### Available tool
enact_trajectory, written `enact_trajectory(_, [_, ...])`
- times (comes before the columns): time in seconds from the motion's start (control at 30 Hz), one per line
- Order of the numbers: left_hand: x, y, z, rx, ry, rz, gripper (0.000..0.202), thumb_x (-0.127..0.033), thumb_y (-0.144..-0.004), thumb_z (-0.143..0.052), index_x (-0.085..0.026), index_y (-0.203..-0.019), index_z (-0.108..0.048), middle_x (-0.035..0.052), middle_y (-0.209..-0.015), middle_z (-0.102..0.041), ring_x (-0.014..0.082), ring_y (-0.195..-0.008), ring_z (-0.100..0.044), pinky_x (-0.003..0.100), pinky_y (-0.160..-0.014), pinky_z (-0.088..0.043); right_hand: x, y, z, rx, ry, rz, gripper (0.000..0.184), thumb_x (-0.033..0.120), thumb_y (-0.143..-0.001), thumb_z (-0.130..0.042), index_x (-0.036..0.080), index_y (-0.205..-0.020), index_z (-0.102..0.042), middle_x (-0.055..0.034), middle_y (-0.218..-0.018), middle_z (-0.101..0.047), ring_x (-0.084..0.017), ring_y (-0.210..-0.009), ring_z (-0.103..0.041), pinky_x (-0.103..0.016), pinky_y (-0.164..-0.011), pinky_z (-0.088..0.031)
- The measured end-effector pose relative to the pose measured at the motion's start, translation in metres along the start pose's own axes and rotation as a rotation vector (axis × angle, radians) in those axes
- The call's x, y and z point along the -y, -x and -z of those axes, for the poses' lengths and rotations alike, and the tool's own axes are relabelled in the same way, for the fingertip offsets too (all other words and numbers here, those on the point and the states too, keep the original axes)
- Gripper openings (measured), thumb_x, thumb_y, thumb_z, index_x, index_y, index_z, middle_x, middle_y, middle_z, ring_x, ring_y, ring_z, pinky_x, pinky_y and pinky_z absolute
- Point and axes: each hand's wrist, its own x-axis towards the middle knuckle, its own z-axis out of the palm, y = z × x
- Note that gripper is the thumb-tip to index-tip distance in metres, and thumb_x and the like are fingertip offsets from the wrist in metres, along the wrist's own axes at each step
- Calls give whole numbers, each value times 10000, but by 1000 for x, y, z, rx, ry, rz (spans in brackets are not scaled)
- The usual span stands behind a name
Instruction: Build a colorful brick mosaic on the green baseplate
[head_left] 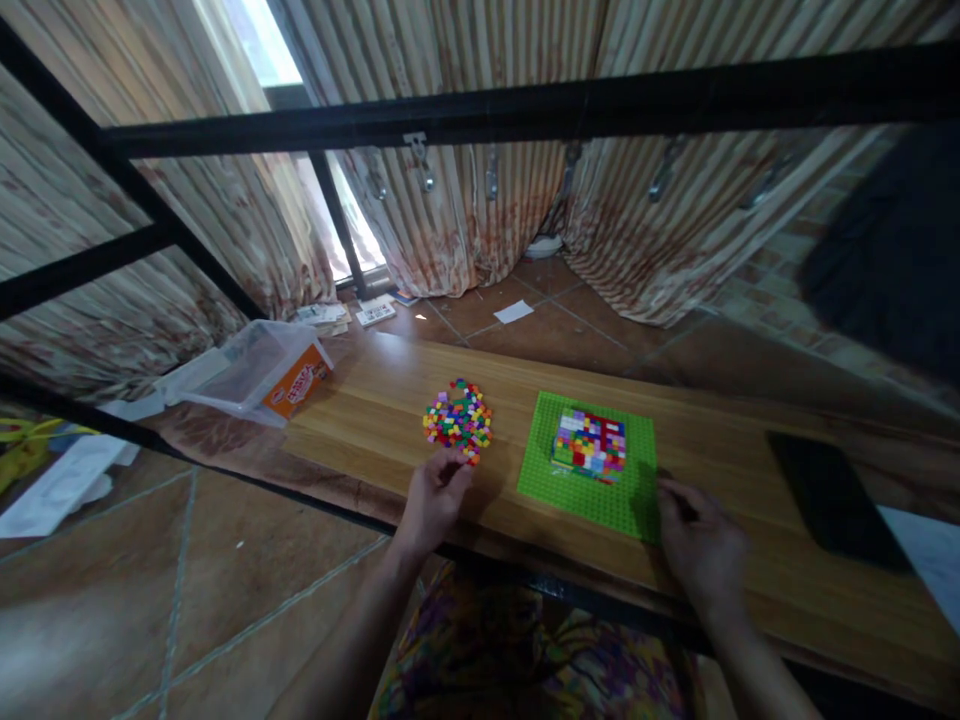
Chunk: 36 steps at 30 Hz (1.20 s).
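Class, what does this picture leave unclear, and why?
Head view:
Left hand: whether it holds a piece from the multicoloured plastic brick pile; too small, blurred.
Right hand: whether it holds the square green studded baseplate; the hand hides their contact.
Orange label on the clear plastic box: wording too small, blurred.
Rightmost white paper sheet: cut off by right edge.

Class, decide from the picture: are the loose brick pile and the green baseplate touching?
Apart. The head view shows bare wooden tabletop between the loose brick pile and the left edge of the green baseplate.
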Motion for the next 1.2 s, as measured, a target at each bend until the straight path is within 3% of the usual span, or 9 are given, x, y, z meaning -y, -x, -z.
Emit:
enact_trajectory(0.07, [-9, 11, -13, 51, 115, 59, 189, -349, -777, -629, -170, -832, -601, -21, -700, -563, 112, -664, -513, 221, -647, -426, 14, 3, 6, -23, -71, -38, 385, 487, -868, -505, 164, -925, -707, -113, -907, -716, -239, -799, -655, -360, -739, -502])
enact_trajectory(0.17, [-21, 28, -28, 135, 152, 113, 221, -381, -788, -638, -171, -848, -609, -12, -729, -577, 114, -693, -510, 219, -663, -418, 57, 15, 14, -13, -213, -77, 328, 474, -847, -579, 190, -943, -711, -90, -938, -713, -218, -821, -653, -341, -760, -510])
enact_trajectory(0.3, [-29, 41, -40, 226, 143, 81, 225, -398, -812, -626, -176, -846, -624, 0, -748, -584, 124, -713, -509, 228, -685, -422, 124, 35, 15, 337, -520, -80, 273, 441, -831, -628, 238, -985, -726, -59, -990, -721, -209, -905, -662, -313, -758, -530])
enact_trajectory(0.4, [-32, 43, -44, 278, 139, 44, 214, -391, -838, -603, -180, -860, -627, 9, -770, -590, 133, -740, -517, 237, -707, -433, 149, 42, 10, 413, -638, -177, 246, 425, -831, -635, 243, -960, -738, -46, -938, -730, -200, -881, -666, -309, -756, -537])
enact_trajectory(0.6, [-31, 44, -45, 331, 95, 19, 180, -364, -873, -557, -194, -894, -613, 18, -825, -609, 146, -788, -546, 237, -714, -438, 150, 42, 3, 443, -683, -263, 215, 424, -807, -658, 247, -885, -754, -38, -897, -736, -200, -849, -668, -306, -736, -537])
enact_trajectory(0.97, [-41, 33, -50, 362, 44, 16, 105, -274, -871, -524, -193, -849, -587, -20, -731, -519, 118, -697, -465, 211, -637, -379, 148, 29, 1, 481, -676, -311, 212, 417, -784, -665, 223, -799, -747, -20, -786, -722, -183, -755, -648, -292, -713, -511])
enact_trajectory(1.2, [-32, 25, -53, 375, 89, -35, 111, -279, -882, -525, -189, -869, -589, -8, -780, -552, 124, -749, -495, 217, -686, -390, 144, 20, -5, 482, -717, -371, 233, 438, -728, -713, 215, -779, -757, -25, -744, -721, -178, -707, -635, -299, -684, -503])
